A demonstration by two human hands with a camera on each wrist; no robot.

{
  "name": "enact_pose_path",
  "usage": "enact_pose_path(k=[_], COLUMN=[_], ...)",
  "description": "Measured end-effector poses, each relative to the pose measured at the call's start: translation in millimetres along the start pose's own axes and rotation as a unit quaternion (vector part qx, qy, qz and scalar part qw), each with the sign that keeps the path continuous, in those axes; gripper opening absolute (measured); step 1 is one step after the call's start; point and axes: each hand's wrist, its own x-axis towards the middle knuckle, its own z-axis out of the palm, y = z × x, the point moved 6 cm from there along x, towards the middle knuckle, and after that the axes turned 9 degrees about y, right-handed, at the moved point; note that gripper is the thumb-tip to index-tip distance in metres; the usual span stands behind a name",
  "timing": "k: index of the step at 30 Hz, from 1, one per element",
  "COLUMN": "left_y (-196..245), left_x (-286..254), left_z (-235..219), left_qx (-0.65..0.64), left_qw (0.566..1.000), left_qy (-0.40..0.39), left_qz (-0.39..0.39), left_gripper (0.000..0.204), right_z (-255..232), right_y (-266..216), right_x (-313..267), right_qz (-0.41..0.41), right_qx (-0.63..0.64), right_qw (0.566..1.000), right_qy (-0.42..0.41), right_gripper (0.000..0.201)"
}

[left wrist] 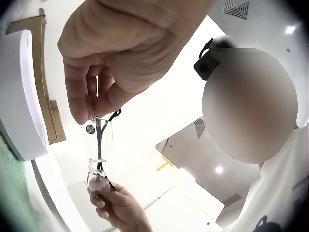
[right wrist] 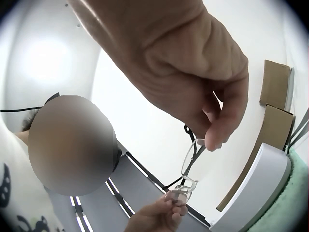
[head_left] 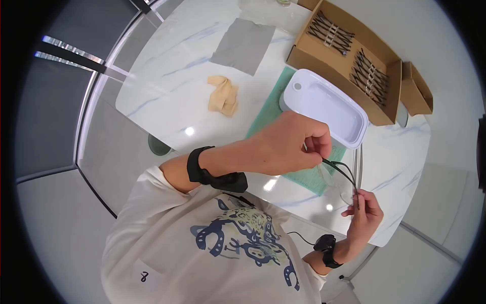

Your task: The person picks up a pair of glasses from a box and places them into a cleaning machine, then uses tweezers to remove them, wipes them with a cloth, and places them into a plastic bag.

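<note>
A pair of eyeglasses [head_left: 343, 169] with clear lenses and dark temples is held up between both hands, over the near side of the table. My left hand [head_left: 288, 142] pinches one end of the frame between thumb and fingertips. At the opposite end, my right hand [head_left: 364, 210] grips the glasses with thumb and curled fingers. The left wrist view shows a small round dark sticker [left wrist: 90, 129] on the lens near the left fingertips. Behind the left hand stands a white plastic basin [head_left: 367, 124] on a green mat [head_left: 266, 114].
An open cardboard box [head_left: 349, 63] at the back right holds two rows of dark-templed eyeglasses. Beside it is a smaller cardboard box [head_left: 417, 91]. A grey cloth [head_left: 243, 48] and a crumpled tan cloth [head_left: 223, 96] lie on the marble-patterned table [head_left: 167, 96].
</note>
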Motion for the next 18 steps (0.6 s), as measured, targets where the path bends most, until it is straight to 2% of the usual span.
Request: enact_pose_path(k=[4,9,10,13,15,17,18], left_y=[-2.5,6.0,11.8,33.9,35.7,20.2,12.8], left_x=[8.4,18.2,25.7,52.8,90.5,135.5,155.2], left_z=[-15.3,-46.5,-61.1,-111.0,-147.0,-183.0,-192.3], left_qx=[-0.001,0.065,0.132,0.265,0.327,0.431,0.477], left_qw=[1.000,0.998,0.990,0.951,0.934,0.870,0.851], left_qy=[0.004,-0.023,-0.007,0.082,0.114,0.195,0.184], left_qz=[-0.014,0.013,0.044,0.135,0.086,0.138,0.119], left_gripper=[0.007,0.010,0.012,0.014,0.017,0.022,0.021], right_z=[21.8,27.8,27.4,24.8,24.7,24.8,24.1], right_y=[-10.1,-16.8,-19.3,-29.3,-34.6,-37.3,-36.8], right_x=[8.5,22.5,25.1,30.0,32.1,33.9,34.9], right_qz=[0.060,0.022,0.007,-0.019,-0.027,-0.038,-0.037], right_qx=[-0.013,-0.012,-0.002,0.007,0.008,0.020,0.020], right_qw=[0.997,0.998,0.998,0.998,0.998,0.997,0.997], right_qy=[-0.036,-0.059,-0.061,-0.062,-0.063,-0.062,-0.058], right_gripper=[0.010,0.010,0.009,0.007,0.006,0.006,0.006])
